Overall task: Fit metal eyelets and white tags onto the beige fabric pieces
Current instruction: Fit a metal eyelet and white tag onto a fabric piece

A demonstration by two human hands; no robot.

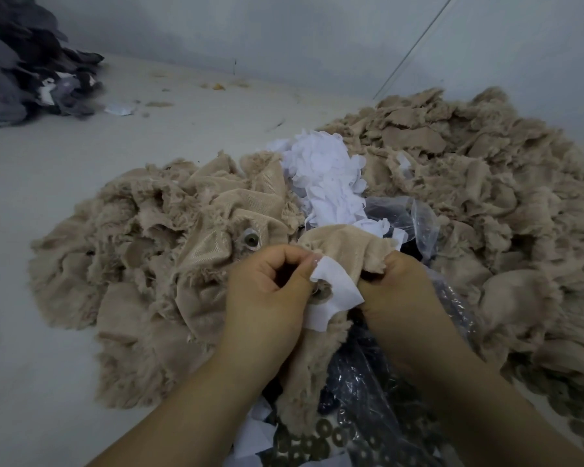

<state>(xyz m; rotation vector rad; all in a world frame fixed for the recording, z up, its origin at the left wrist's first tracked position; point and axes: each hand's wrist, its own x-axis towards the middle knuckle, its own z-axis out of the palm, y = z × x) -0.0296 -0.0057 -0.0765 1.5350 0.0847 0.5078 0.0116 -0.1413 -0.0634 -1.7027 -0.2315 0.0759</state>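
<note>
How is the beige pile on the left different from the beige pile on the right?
The left beige pile lies closer to the hands, with larger draped pieces, and one piece shows a fitted metal eyelet. The right beige pile reaches back to the wall, and its pieces look smaller and flatter, with no eyelet visible. Both are the same frayed beige fabric, and both lie beside the heap of white tags.

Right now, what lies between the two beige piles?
In the head view, a heap of white tags lies between the left beige pile and the right beige pile.
</note>
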